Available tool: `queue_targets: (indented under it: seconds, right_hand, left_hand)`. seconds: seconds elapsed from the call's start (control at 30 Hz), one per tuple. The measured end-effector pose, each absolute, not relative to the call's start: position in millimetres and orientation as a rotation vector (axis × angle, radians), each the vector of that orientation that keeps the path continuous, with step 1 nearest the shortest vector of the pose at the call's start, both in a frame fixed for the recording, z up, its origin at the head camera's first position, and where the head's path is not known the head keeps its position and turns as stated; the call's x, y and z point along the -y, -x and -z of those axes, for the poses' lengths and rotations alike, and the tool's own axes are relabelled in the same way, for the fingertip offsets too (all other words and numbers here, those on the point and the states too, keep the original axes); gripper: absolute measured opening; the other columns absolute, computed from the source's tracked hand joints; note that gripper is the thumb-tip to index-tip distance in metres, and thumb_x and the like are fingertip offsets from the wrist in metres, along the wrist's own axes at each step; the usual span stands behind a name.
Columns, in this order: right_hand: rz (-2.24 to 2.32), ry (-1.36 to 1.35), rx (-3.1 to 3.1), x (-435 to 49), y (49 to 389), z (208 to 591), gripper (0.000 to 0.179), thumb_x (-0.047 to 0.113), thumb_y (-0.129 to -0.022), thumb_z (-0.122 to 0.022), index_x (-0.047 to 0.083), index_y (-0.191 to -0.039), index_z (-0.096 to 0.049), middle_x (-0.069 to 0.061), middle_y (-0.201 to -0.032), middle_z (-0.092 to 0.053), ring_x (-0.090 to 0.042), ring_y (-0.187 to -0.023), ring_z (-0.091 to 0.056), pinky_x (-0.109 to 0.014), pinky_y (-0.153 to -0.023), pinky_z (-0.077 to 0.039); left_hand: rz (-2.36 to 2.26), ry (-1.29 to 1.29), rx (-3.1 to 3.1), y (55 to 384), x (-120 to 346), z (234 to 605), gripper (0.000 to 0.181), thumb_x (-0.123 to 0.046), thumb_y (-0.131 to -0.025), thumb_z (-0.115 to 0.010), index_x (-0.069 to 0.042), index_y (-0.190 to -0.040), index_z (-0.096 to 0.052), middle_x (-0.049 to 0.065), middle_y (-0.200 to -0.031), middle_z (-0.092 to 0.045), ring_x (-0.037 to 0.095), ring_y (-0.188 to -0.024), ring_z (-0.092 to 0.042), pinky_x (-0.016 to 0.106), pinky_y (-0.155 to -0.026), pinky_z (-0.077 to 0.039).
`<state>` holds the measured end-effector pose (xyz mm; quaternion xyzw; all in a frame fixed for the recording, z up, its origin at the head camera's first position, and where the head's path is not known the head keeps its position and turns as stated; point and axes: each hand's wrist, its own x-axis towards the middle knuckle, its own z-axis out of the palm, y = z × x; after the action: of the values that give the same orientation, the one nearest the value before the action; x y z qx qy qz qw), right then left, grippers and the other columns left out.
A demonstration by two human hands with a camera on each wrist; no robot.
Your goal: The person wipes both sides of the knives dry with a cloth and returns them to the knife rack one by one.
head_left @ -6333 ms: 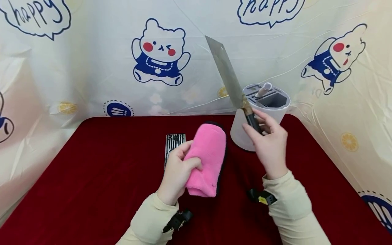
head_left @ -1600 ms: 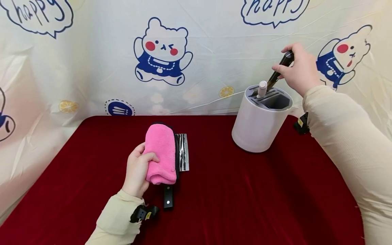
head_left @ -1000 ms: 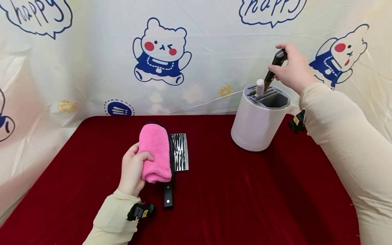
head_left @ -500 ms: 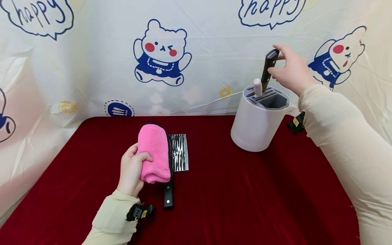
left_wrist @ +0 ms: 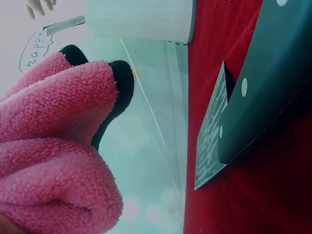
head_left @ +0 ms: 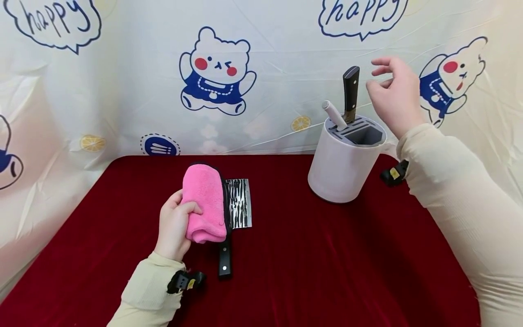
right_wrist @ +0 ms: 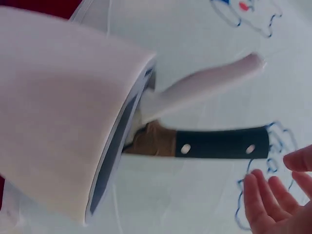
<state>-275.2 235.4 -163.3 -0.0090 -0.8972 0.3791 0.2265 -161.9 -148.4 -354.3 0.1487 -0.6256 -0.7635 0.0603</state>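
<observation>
My left hand [head_left: 173,227] holds a folded pink cloth [head_left: 204,200] with a black edge, thumb on its front. Partly hidden behind the cloth, a cleaver with a black-and-white streaked blade [head_left: 240,203] and a black riveted handle [left_wrist: 253,92] lies on the table. My right hand [head_left: 396,93] is in the air beside the black-handled cleaver [head_left: 351,93], apart from it, fingers loosely bent and holding nothing. That cleaver stands handle up in the white knife block [head_left: 343,168], its blade hidden inside. Next to it a white-handled knife [right_wrist: 209,85] leans to the left.
A dark red cloth [head_left: 310,272] covers the table. The knife block stands near the back right edge, with a wide compartment [head_left: 365,135] and several narrow slots in its top. A printed curtain [head_left: 278,91] hangs close behind.
Earlier my right hand held the black-handled cleaver before the block, then lowered it into a slot. Now it has let go and moved right. The white handle tilts further left; the pink cloth moved left.
</observation>
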Motion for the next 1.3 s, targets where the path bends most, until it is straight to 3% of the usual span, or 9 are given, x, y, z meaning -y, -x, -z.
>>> queue_targets:
  seconds: [0.17,0.37,0.5,0.63,0.8,1.03,1.3]
  right_hand:
    - [-1.055,-0.140,2.274,-215.6,258.3,176.8,0.034,0.021,-0.096,-0.051,0.016,-0.128,-0.061,0.007,-0.111,-0.059,-0.001,-0.085,-0.054,-0.020,-0.080,-0.045]
    - [-1.071,-0.409,2.209,-185.8,238.0,199.9,0.026,0.011,-0.095,-0.056,0.002,-0.117,-0.064,-0.010,-0.101,-0.066,-0.003,-0.078,-0.057,-0.015,-0.073,-0.045]
    - [-1.104,-0.544,2.259,-170.7,228.3,220.6,0.024,0.006,-0.094,-0.057,-0.001,-0.115,-0.064,-0.014,-0.101,-0.068,-0.008,-0.082,-0.058,-0.018,-0.074,-0.047]
    - [-1.142,-0.632,2.334,-158.2,218.6,242.4,0.021,0.005,-0.093,-0.059,0.000,-0.112,-0.066,-0.013,-0.101,-0.069,-0.016,-0.088,-0.061,-0.023,-0.076,-0.049]
    - [-1.164,-0.741,2.401,-140.1,207.7,271.6,0.016,0.007,-0.091,-0.065,0.002,-0.106,-0.068,-0.010,-0.094,-0.071,-0.019,-0.082,-0.064,-0.028,-0.073,-0.053]
    - [-1.108,-0.920,2.556,-114.5,192.2,314.2,0.012,0.013,-0.091,-0.067,0.008,-0.102,-0.070,-0.002,-0.093,-0.072,-0.013,-0.077,-0.064,-0.027,-0.070,-0.055]
    - [-1.100,-1.077,2.710,-85.8,175.3,352.5,0.012,0.017,-0.092,-0.067,0.009,-0.100,-0.071,-0.001,-0.094,-0.072,-0.008,-0.079,-0.063,-0.024,-0.072,-0.055]
  left_hand:
    - [2.308,-0.450,1.857,162.3,149.3,352.7,0.046,0.011,-0.081,-0.049,-0.007,-0.123,-0.054,0.001,-0.106,-0.052,0.012,-0.089,-0.054,0.020,-0.065,-0.051]
    - [2.320,-0.461,1.824,162.1,152.0,351.8,0.046,0.013,-0.081,-0.049,-0.007,-0.122,-0.055,0.001,-0.104,-0.053,0.010,-0.085,-0.055,0.020,-0.063,-0.051]
    - [2.322,-0.466,1.814,161.2,154.5,351.9,0.046,0.013,-0.081,-0.048,-0.008,-0.121,-0.055,0.000,-0.102,-0.054,0.010,-0.082,-0.055,0.020,-0.062,-0.051]
    - [2.320,-0.481,1.811,161.1,156.5,353.1,0.047,0.013,-0.080,-0.048,-0.008,-0.121,-0.056,-0.001,-0.101,-0.055,0.009,-0.080,-0.056,0.020,-0.061,-0.051]
    - [2.305,-0.501,1.808,161.4,159.9,353.3,0.046,0.013,-0.079,-0.049,-0.008,-0.120,-0.056,-0.002,-0.099,-0.055,0.008,-0.078,-0.056,0.020,-0.060,-0.051]
    - [2.282,-0.539,1.783,164.7,164.6,357.1,0.046,0.015,-0.077,-0.051,-0.007,-0.116,-0.058,-0.003,-0.094,-0.057,0.007,-0.073,-0.056,0.020,-0.058,-0.050]
    - [2.239,-0.615,1.808,168.6,170.7,366.7,0.047,0.013,-0.077,-0.051,-0.009,-0.118,-0.057,-0.004,-0.098,-0.057,0.005,-0.073,-0.056,0.019,-0.058,-0.050]
